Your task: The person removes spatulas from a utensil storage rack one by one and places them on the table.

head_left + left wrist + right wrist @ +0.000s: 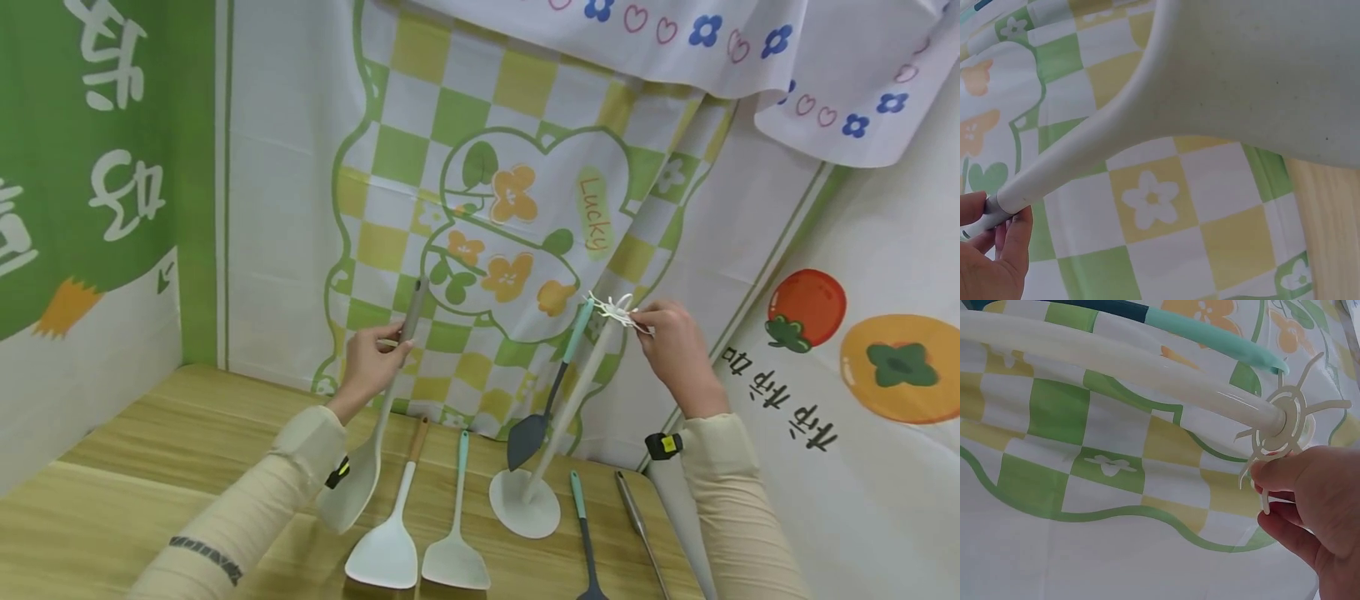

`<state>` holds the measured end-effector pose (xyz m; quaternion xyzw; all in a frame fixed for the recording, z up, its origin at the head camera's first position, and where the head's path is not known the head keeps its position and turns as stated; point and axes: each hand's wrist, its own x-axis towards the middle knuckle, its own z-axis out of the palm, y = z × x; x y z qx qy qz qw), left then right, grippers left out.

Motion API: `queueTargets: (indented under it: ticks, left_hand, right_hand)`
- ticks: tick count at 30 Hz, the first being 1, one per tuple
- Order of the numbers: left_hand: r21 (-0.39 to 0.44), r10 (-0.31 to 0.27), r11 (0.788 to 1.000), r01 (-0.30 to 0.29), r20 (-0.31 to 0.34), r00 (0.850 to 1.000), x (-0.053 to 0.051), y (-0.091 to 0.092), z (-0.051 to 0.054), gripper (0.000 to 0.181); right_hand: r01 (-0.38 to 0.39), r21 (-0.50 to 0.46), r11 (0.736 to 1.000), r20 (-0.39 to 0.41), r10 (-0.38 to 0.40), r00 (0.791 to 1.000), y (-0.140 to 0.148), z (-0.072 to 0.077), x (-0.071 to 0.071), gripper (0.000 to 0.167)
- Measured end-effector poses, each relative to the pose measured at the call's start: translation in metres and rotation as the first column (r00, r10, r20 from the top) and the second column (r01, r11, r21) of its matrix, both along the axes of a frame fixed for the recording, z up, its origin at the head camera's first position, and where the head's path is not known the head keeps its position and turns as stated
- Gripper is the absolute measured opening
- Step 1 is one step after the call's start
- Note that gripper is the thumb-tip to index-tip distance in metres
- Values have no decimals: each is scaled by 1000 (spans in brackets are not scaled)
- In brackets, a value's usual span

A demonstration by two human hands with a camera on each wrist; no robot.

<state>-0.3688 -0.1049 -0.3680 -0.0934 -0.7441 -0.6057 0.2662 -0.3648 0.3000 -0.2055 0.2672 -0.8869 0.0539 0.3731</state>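
At the head view's 6 o'clock, the wood-grain counter [187, 450] extends below a checked curtain [465, 108]; its right edge, toward 5 o'clock, runs beside a metal-handled utensil [641, 529]. At 8 o'clock, the left hand [369, 367] grasps the gray handle [412, 312] of a pale spatula [358, 490]. At 3 o'clock, the right hand [678, 354] pinches the hook ring [1299, 412] of the white stand [573, 408], from which a dark turner [527, 440] hangs. A gap separates spatula and stand.

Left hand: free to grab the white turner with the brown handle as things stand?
Probably not yet: the left hand grips the grey-handled turner. Otherwise the way looks free: the white turner lies close by on the table, its brown handle uncovered.
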Motion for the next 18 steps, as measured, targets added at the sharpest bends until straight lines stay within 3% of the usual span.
queueTargets:
  ticks: [18]
  left_hand:
    - [-22,42,999,-42,41,998,-1,-11,-24,39]
  right_hand:
    - [46,23,999,6,-46,999,-1,-1,1,23]
